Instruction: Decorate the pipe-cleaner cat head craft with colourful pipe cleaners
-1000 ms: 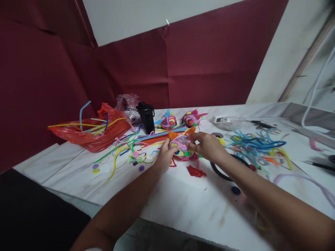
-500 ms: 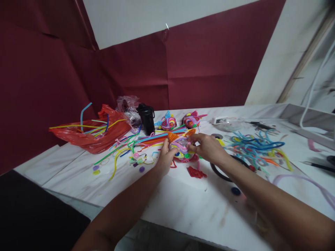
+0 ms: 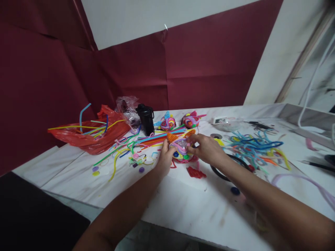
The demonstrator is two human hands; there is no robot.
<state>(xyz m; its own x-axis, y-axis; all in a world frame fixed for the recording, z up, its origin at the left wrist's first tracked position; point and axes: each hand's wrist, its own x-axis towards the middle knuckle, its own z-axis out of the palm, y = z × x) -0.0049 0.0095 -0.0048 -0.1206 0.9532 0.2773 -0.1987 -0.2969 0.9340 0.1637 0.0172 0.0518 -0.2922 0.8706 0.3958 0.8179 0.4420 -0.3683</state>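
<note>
Between my hands on the table is a colourful pipe-cleaner mask [image 3: 180,156] with orange ears, a pink and lilac surface, and blue and green button-like eyes. My left hand [image 3: 164,158] is closed on its left side, thumb on the front. With bent fingers, my right hand [image 3: 205,149] presses at the mask's upper right, by the lilac strip; its fingertips partly cover that spot. Just in front lies a red coiled pipe-cleaner piece [image 3: 196,172]. Behind stand two similar decorated pieces, one with blue tufts [image 3: 168,122] and one with pink tufts [image 3: 191,121].
To the left, a red plastic bag [image 3: 104,139] holds pipe cleaners, beside a black bottle [image 3: 146,120]. Loose pipe cleaners [image 3: 251,144] pile up at right, near a black ring [image 3: 218,175] under my right forearm. A dark blue button [image 3: 235,191] lies closer.
My right fingers have shifted slightly on the mask's upper right. The left hand keeps its hold, and the view has moved a little.
</note>
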